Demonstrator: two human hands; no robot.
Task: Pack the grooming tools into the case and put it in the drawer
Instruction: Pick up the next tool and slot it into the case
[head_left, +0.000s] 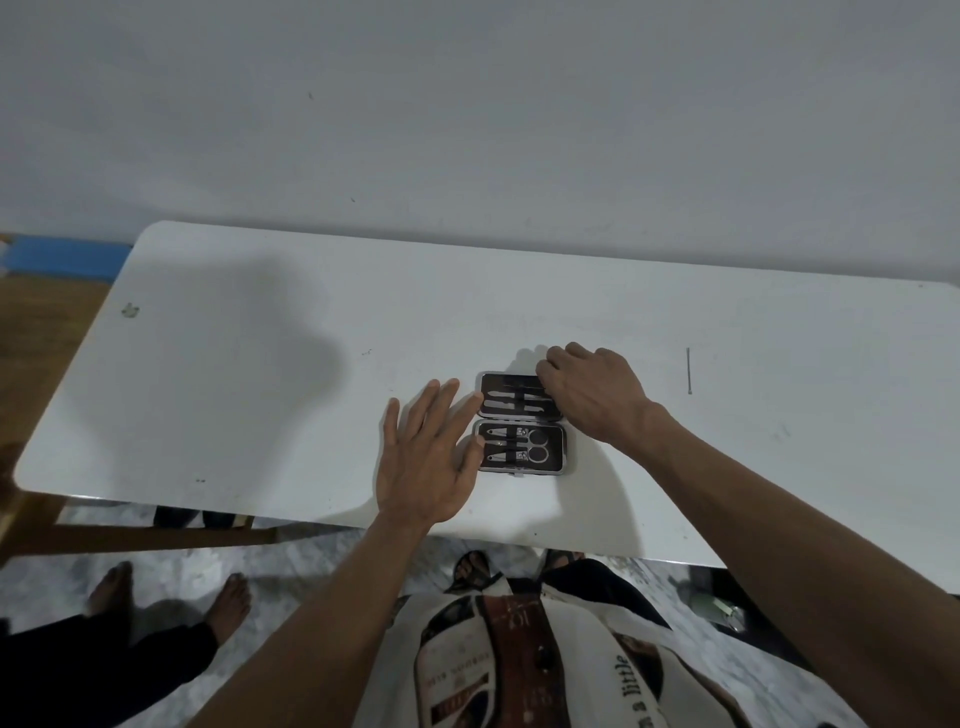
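case (521, 422): on table (260, 364), lying open, near edge
thin tool (689, 370): right of case, well apart
hands: left (426, 457) and right (592, 395) of case

A single wide-angle view from the person's head looks forward and steeply down over the white rectangular bench (260, 374), close enough that both forearms fill the lower frame; the pale wall (467, 114) rises behind, marbled floor (311, 561) below.
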